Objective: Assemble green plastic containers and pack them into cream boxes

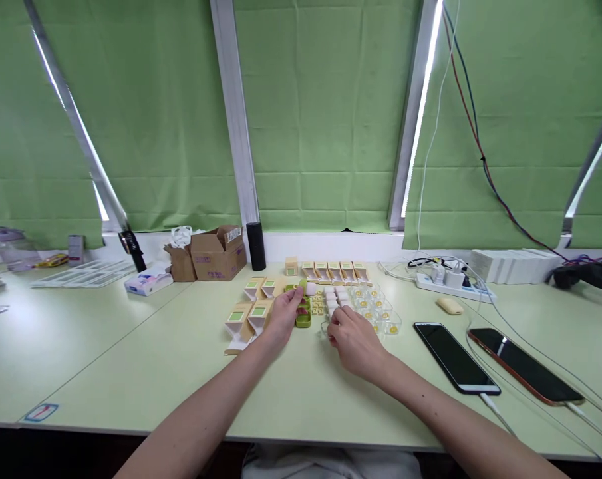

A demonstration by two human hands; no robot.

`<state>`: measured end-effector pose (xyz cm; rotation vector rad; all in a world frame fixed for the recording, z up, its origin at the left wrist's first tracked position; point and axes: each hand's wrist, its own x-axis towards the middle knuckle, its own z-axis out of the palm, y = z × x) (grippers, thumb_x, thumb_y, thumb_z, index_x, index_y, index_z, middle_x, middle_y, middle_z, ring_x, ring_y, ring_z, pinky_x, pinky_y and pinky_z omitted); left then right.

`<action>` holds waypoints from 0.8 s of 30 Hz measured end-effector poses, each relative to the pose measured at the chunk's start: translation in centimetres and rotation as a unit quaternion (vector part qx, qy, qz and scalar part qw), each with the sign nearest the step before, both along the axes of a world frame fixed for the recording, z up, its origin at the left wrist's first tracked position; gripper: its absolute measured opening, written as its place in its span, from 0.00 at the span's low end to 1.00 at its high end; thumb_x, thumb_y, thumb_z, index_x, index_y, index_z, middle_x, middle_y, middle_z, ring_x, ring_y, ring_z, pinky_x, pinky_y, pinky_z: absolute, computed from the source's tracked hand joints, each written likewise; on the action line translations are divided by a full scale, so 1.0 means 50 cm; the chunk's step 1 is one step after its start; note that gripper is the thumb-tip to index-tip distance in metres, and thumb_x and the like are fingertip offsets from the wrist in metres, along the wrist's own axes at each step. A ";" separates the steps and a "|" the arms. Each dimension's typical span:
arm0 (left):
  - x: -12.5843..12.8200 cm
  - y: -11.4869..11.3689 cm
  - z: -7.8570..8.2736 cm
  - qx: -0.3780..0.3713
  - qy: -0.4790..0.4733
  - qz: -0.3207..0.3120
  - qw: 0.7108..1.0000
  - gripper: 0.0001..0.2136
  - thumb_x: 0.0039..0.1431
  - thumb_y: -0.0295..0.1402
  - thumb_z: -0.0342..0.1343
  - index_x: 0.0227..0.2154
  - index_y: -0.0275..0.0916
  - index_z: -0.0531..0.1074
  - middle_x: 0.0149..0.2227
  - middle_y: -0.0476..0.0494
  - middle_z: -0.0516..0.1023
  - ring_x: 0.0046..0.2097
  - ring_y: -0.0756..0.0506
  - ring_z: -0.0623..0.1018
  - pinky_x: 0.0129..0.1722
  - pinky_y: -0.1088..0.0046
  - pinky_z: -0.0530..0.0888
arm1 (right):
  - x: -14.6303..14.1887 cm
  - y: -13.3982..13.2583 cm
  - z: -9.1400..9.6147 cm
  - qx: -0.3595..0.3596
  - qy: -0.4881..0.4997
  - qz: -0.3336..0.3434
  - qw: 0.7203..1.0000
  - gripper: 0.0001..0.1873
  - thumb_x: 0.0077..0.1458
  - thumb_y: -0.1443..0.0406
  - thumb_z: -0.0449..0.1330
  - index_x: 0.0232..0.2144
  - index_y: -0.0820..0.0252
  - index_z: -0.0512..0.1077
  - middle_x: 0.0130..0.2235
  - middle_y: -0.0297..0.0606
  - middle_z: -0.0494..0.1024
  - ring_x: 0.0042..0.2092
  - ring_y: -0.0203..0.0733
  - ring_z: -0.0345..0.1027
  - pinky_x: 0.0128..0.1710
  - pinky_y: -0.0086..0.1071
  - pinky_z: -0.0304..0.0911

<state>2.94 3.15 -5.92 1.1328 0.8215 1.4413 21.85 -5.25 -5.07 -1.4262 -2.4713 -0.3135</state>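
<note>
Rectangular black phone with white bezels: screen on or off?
Off, by its look: the phone shows plain black glass, nothing lit; asleep or powered down, I cannot tell.

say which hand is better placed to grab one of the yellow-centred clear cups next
Probably the right: the right hand is close beside the clear cups, while the left hand is farther away, by the green tray, and seems to hold a small pale pink piece.

The pale green table (181,386) carries a green tray (303,322) at centre; around it lie clear cups (393,328) at 3 o'clock, 2 phones (455,356) at 4, a white power strip (473,292) at 2, a black cylinder (255,246) at 11 and a cardboard box (215,258) at 10.
</note>
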 end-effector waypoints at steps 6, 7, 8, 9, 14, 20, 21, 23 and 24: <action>0.000 -0.005 0.003 -0.005 0.005 0.007 1.000 0.28 0.42 0.57 0.73 0.31 0.34 0.79 0.32 0.45 0.74 0.34 0.49 0.71 0.30 0.74 0.71 | 0.010 0.006 0.000 -0.022 0.086 0.002 0.996 0.34 0.50 0.70 0.68 0.60 0.59 0.68 0.57 0.49 0.75 0.56 0.56 0.63 0.53 0.44 0.59; 0.000 -0.006 0.003 -0.003 0.006 0.006 1.000 0.28 0.42 0.57 0.73 0.31 0.34 0.79 0.32 0.45 0.74 0.34 0.49 0.71 0.30 0.74 0.71 | 0.013 0.008 0.002 -0.033 0.093 0.006 0.995 0.37 0.49 0.71 0.68 0.61 0.60 0.66 0.58 0.49 0.75 0.57 0.57 0.63 0.54 0.45 0.58; 0.000 -0.006 0.003 -0.001 0.007 0.004 1.000 0.28 0.42 0.57 0.73 0.31 0.35 0.79 0.32 0.45 0.74 0.34 0.49 0.71 0.30 0.75 0.71 | 0.015 0.012 0.002 -0.048 0.097 0.012 0.994 0.37 0.48 0.72 0.68 0.61 0.59 0.67 0.57 0.48 0.77 0.57 0.57 0.63 0.54 0.45 0.58; 0.000 -0.005 0.003 0.001 0.007 0.004 1.000 0.28 0.42 0.57 0.73 0.30 0.35 0.79 0.32 0.45 0.74 0.34 0.49 0.71 0.30 0.75 0.70 | 0.016 0.017 0.003 -0.064 0.102 0.022 0.992 0.35 0.47 0.73 0.67 0.59 0.59 0.69 0.54 0.47 0.79 0.57 0.57 0.64 0.53 0.45 0.58; -0.003 0.002 0.003 0.010 0.004 0.024 1.000 0.27 0.42 0.57 0.72 0.29 0.35 0.78 0.29 0.47 0.73 0.33 0.49 0.72 0.29 0.74 0.71 | 0.010 0.064 0.009 -0.133 0.291 0.054 0.946 0.24 0.44 0.71 0.70 0.46 0.57 0.76 0.47 0.42 0.81 0.52 0.54 0.68 0.53 0.47 0.60; -0.007 0.002 0.004 0.005 -0.001 0.033 0.999 0.27 0.44 0.57 0.72 0.31 0.35 0.79 0.30 0.46 0.75 0.33 0.49 0.73 0.31 0.73 0.72 | -0.005 0.115 0.021 -0.348 0.710 0.210 0.575 0.22 0.47 0.61 0.73 0.45 0.56 0.78 0.42 0.39 0.82 0.45 0.49 0.77 0.48 0.46 0.72; -0.007 0.002 0.004 0.003 -0.002 0.035 0.999 0.27 0.44 0.57 0.72 0.31 0.35 0.79 0.31 0.46 0.76 0.32 0.49 0.73 0.32 0.73 0.72 | -0.007 0.118 0.017 -0.368 0.738 0.224 0.519 0.21 0.48 0.61 0.73 0.46 0.56 0.78 0.41 0.39 0.82 0.45 0.48 0.78 0.49 0.46 0.73; -0.007 0.002 0.004 0.002 -0.005 0.039 0.999 0.27 0.44 0.57 0.72 0.31 0.35 0.79 0.31 0.46 0.76 0.32 0.49 0.73 0.31 0.73 0.71 | -0.008 0.122 0.004 -0.386 0.776 0.221 0.448 0.19 0.50 0.63 0.72 0.45 0.56 0.77 0.40 0.38 0.83 0.44 0.47 0.81 0.47 0.43 0.75; -0.007 0.002 0.003 0.002 -0.005 0.041 0.999 0.27 0.43 0.57 0.72 0.31 0.35 0.79 0.31 0.46 0.76 0.32 0.49 0.73 0.31 0.73 0.71 | -0.008 0.124 -0.004 -0.387 0.791 0.211 0.424 0.18 0.51 0.64 0.71 0.45 0.56 0.76 0.40 0.37 0.84 0.43 0.47 0.81 0.45 0.41 0.75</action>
